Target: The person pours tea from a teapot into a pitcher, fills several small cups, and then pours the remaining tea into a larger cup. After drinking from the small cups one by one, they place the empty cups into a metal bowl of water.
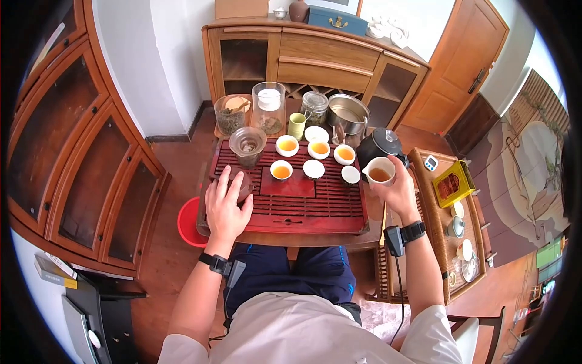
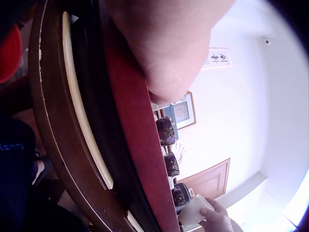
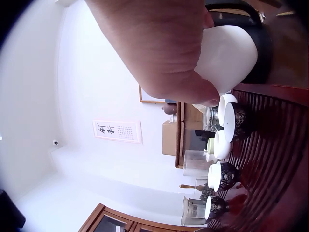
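Observation:
My right hand (image 1: 393, 187) grips a white pitcher (image 1: 381, 171) of amber tea at the tray's right edge; the pitcher (image 3: 228, 55) also fills the top of the right wrist view. My left hand (image 1: 227, 209) lies with fingers extended over a dark brown teapot (image 1: 245, 188), mostly hidden under it, at the tray's left. Between the hands on the red slatted tea tray (image 1: 327, 223) stand several small cups. A front cup (image 1: 281, 171) and three behind it, such as the middle cup (image 1: 318, 149), hold tea. White insides show in the front middle cup (image 1: 313, 169) and right cup (image 1: 350, 175).
A glass strainer cup (image 1: 248, 145) stands behind the teapot. Glass canisters (image 1: 267, 112), a green cup (image 1: 297, 126) and a steel pot (image 1: 349, 112) line the back. A black kettle (image 1: 382, 144) stands behind the pitcher. Right is a wicker side table (image 1: 433, 242); lower left, a red bucket (image 1: 191, 223).

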`<state>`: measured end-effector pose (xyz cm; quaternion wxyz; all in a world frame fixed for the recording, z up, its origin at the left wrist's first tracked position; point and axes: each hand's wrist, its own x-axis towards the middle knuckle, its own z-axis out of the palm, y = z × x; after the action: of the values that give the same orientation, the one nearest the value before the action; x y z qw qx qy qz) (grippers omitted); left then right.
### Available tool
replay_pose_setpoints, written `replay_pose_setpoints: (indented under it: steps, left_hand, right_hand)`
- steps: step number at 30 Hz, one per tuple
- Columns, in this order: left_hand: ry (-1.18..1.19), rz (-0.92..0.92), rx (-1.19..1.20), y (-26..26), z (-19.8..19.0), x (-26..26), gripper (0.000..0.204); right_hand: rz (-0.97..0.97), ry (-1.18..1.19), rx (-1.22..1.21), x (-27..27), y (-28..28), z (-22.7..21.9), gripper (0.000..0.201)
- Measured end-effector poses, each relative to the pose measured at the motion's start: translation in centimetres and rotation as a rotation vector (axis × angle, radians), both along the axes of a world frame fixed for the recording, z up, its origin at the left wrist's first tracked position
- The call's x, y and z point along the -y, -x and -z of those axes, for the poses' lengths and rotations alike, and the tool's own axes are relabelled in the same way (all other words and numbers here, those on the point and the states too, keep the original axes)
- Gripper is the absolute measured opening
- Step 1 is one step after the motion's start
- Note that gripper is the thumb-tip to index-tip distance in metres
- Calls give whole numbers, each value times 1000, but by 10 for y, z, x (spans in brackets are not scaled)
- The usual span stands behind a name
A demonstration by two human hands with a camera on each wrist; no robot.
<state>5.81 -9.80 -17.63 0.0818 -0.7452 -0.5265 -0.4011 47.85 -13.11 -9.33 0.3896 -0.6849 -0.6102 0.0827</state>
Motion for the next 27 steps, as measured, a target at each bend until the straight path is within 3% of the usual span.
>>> replay_pose_setpoints:
  steps: [5, 27]
  left_hand:
    - [0, 0, -1, 0, -1, 0, 61]
    - [23, -2, 9, 0, 0, 1, 62]
  right_hand:
    - [-37, 32, 170, -3, 7, -17, 86]
    - [-77, 50, 309, -14, 10, -25, 85]
